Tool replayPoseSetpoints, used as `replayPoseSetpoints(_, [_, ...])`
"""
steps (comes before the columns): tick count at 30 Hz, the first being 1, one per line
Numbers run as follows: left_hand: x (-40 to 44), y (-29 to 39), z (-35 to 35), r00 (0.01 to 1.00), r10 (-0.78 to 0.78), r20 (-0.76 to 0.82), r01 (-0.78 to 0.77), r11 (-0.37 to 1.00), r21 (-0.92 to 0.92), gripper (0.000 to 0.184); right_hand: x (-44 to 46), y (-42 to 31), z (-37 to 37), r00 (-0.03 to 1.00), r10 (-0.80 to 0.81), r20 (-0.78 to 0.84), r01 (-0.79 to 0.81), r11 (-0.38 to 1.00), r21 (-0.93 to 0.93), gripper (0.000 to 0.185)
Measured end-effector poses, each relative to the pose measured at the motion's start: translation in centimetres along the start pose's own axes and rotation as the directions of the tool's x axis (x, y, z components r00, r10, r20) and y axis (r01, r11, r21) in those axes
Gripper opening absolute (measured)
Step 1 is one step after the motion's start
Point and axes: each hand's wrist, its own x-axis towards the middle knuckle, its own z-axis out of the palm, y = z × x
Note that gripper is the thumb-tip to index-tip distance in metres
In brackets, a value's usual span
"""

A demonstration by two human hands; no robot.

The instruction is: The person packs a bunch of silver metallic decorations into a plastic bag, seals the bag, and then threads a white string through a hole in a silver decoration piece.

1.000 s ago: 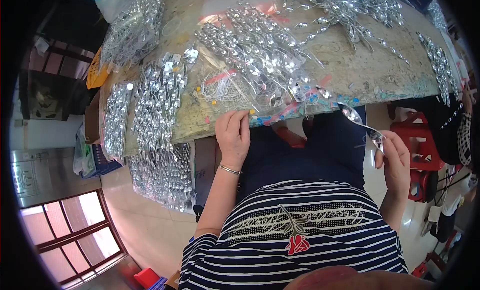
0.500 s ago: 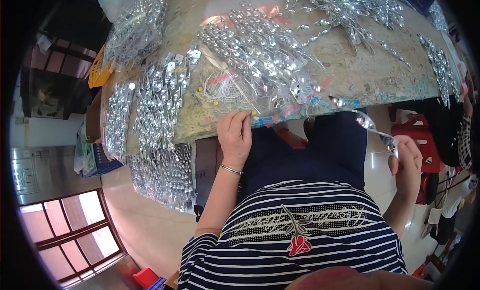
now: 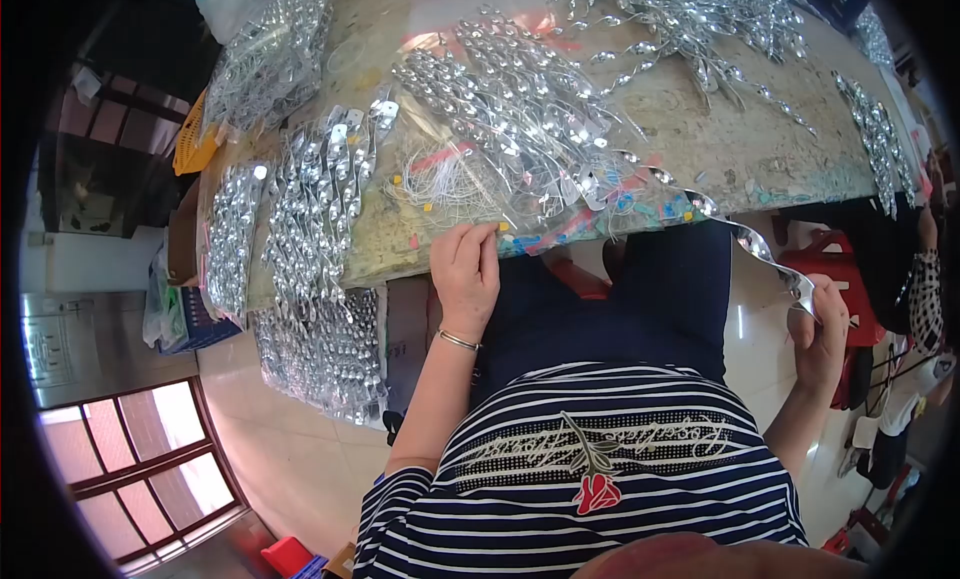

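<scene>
A shiny twisted silver strip [image 3: 758,247] stretches from the table edge down to my right hand [image 3: 824,329], whose fingers grip its flat lower end. Its far end lies toward the middle bunch of twisted strips [image 3: 510,89]. My left hand [image 3: 468,271] is at the table's front edge, fingers curled and pressed together; whatever they may hold is hidden. A tangle of thin pale strings [image 3: 445,179] lies just above that hand, with small yellow bits [image 3: 428,207] nearby.
More silver strips hang over the table edge at left [image 3: 318,199]. Another heap [image 3: 700,19] lies at the back, and a smaller bunch [image 3: 872,139] at far right. A red stool [image 3: 830,274] stands beyond my right hand. Another person's checkered sleeve [image 3: 926,304] shows at right.
My right hand has moved slightly right and down, drawing the strip with it, so a longer stretch now shows past the table edge. My left hand is almost still.
</scene>
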Motion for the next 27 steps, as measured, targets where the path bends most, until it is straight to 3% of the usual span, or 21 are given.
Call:
replayPoseSetpoints(7, [0.0, 0.0, -0.1, 1.000, 0.004, -0.009, -0.004, 1.000, 0.004, 0.018, 1.4, 2.1, 2.9, 0.996, 0.089, -0.001, -0.089, 0.996, -0.002, 0.029])
replayPoseSetpoints(11, [0.0, 0.0, -0.1, 1.000, 0.008, -0.016, -0.008, 1.000, 0.003, 0.018, 2.5, 3.6, 5.3, 0.990, 0.119, 0.078, -0.125, 0.989, 0.074, 0.034])
replayPoseSetpoints(15, [0.0, 0.2, -0.2, 1.000, 0.010, -0.018, -0.010, 1.000, 0.002, 0.018, 4.5, 5.0, 7.4, 0.956, 0.091, 0.278, -0.148, 0.970, 0.191, 0.034])
replayPoseSetpoints(22, [0.0, 0.2, -0.1, 1.000, 0.005, -0.018, -0.005, 1.000, -0.003, 0.017, 8.1, 5.5, 11.9, 0.916, 0.100, 0.390, -0.237, 0.916, 0.323, 0.035])
replayPoseSetpoints(27, [-0.1, 0.0, -0.2, 1.000, 0.009, 0.000, -0.009, 1.000, 0.009, 0.018, 10.1, 5.6, 14.6, 0.899, 0.140, 0.414, -0.271, 0.922, 0.277, 0.040])
